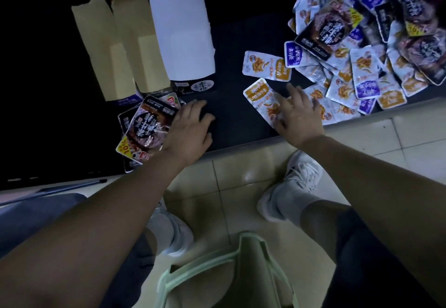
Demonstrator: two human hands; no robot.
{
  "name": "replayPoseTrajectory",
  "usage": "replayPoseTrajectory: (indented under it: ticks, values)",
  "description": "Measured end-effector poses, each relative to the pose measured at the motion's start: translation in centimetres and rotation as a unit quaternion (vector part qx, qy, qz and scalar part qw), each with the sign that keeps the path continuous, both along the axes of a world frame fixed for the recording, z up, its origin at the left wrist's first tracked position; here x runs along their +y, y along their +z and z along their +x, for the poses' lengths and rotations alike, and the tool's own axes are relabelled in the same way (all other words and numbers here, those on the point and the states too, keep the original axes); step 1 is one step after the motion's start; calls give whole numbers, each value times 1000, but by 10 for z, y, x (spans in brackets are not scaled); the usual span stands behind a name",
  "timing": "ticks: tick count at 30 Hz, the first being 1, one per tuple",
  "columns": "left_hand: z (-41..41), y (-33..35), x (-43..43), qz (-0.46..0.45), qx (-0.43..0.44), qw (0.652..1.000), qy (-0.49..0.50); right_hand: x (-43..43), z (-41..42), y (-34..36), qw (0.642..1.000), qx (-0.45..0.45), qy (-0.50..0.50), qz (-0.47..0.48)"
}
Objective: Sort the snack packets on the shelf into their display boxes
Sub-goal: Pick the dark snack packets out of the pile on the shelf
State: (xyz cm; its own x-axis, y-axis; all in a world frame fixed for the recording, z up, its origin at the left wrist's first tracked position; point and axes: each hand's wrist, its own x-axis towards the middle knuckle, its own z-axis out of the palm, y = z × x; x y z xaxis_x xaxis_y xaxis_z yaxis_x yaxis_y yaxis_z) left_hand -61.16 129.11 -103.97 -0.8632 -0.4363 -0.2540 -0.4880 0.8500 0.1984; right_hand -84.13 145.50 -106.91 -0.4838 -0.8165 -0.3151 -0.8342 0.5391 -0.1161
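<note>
Orange-and-white packet (259, 95) sits under the right hand (299, 117), near the front edge of the shelf (229, 54). That hand is spread flat with straight fingers and grips nothing. The left hand (190, 129) is also flat and wide, pressing the edge of a short stack of dark packets (144, 126) just in front of the display boxes (120, 47).

The step looks like gathering the orange ones. Best to slide the loose ones together, pinch several by one short edge with the same face up, and work away from the shelf edge so none drop. Check the box label first, since the raised flaps hide most of it. Pin the dark stack so it doesn't fan out.

The packets are small, flat, glossy sachets. Purple-banded ones (293, 54) and bigger dark ones overlap in the heap (362, 49) at the right, and they are probably slippery.
</note>
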Motion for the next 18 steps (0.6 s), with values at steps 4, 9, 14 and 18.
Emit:
replayPoseTrajectory:
  ticks: [4, 9, 14, 18]
  values:
    - [-60, -4, 13, 53, -20, 997, -44, 19, -23, -11, 995, -25, 0, 99]
    - [-130, -20, 19, 83, -111, 988, -60, 25, -64, -12, 994, -42, 69, 69]
    - [-162, -26, 36, 137, -111, 979, -106, 32, -94, -13, 994, -41, 81, 56]
    - [-174, -26, 36, 104, -64, 987, -106, 37, -105, -4, 996, -65, 61, 11]
